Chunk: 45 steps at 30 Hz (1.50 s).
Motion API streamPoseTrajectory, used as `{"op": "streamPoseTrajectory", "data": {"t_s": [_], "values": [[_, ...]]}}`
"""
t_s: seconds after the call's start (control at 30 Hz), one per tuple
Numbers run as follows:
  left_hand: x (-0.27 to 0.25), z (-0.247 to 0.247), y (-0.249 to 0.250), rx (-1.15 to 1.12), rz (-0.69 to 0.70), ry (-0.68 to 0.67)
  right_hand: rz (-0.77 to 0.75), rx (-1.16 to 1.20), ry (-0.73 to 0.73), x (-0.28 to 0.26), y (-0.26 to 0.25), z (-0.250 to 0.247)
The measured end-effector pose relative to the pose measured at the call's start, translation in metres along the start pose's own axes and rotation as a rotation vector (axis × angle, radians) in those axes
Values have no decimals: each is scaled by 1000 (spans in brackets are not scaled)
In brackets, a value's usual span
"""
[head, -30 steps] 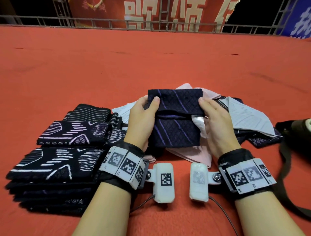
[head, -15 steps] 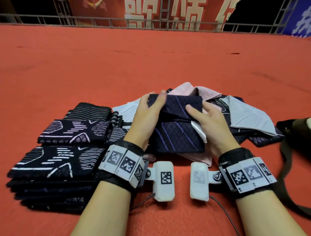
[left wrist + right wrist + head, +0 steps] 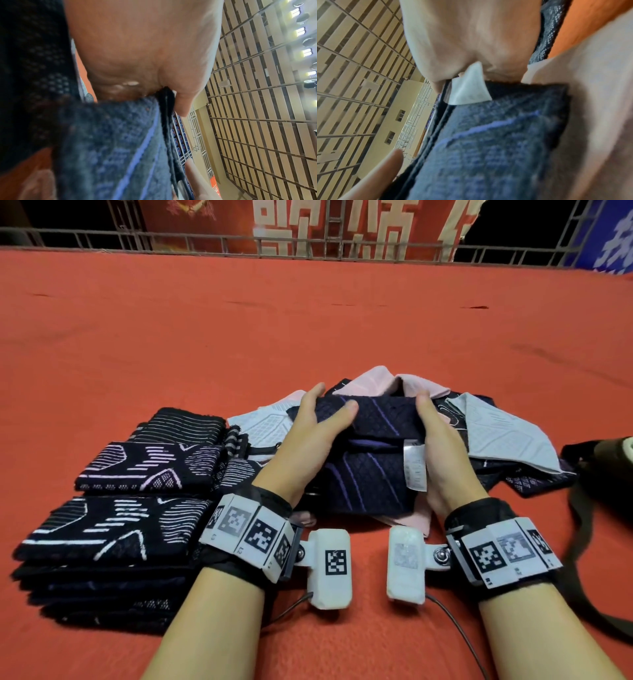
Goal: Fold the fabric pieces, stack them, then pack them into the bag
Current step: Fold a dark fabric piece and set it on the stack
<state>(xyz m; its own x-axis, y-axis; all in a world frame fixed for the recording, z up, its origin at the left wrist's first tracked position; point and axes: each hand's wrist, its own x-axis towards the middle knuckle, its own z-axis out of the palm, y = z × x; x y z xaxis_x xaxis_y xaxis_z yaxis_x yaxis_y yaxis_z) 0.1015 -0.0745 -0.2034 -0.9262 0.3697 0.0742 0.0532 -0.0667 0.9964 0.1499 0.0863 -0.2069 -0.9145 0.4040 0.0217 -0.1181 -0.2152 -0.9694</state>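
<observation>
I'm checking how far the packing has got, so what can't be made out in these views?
- Bag: head view, cut off by the right edge; its contents and opening are unseen.
- Left stack: lower pieces dark and blurred, so the count is unclear.
- Fingers of the left hand and right hand: hidden behind the navy piece.
- Label: too blurred to read.

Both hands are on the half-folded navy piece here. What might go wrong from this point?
The white care label sticks out at the fold beside the right hand, so it may stay exposed. The navy striped piece, which the left hand also grips, lies on the unfolded pile; lifting it might drag the pink fabric along.
</observation>
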Motion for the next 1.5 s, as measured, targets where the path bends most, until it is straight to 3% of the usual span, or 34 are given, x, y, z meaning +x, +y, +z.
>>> {"op": "streamPoseTrajectory", "data": {"t_s": [0.1, 0.27, 0.43, 0.53, 0.7, 0.93, 1.1, 1.23, 1.4, 1.5], "values": [[2, 1, 0, -109, -52, 4, 7, -44, -112, 1, 4, -1], [-4, -3, 4, 59, -40, -17, 14, -110, -216, -2, 2, -6], [-2, -11, 10, -263, -61, 210, 48, -17, -353, -9, -2, -7], [-1, -13, 10, -340, -90, 208, 53, 52, -295, -6, -2, -6], [-4, -11, 9, -208, -86, 74, 90, 133, -185, -1, -1, -10], [-4, -12, 8, -285, -27, 126, 24, 80, -212, -1, 0, -9], [-5, -6, 7, -224, -80, 1, 0, 10, -199, -1, 1, -9], [-5, -4, 6, -176, -42, -45, -4, 7, -147, 2, 2, -11], [-4, -9, 7, -244, 54, 10, 14, 155, -204, 2, 3, -8], [-5, -9, 9, -288, 41, 52, 16, 186, -223, 3, 6, -5]]}}
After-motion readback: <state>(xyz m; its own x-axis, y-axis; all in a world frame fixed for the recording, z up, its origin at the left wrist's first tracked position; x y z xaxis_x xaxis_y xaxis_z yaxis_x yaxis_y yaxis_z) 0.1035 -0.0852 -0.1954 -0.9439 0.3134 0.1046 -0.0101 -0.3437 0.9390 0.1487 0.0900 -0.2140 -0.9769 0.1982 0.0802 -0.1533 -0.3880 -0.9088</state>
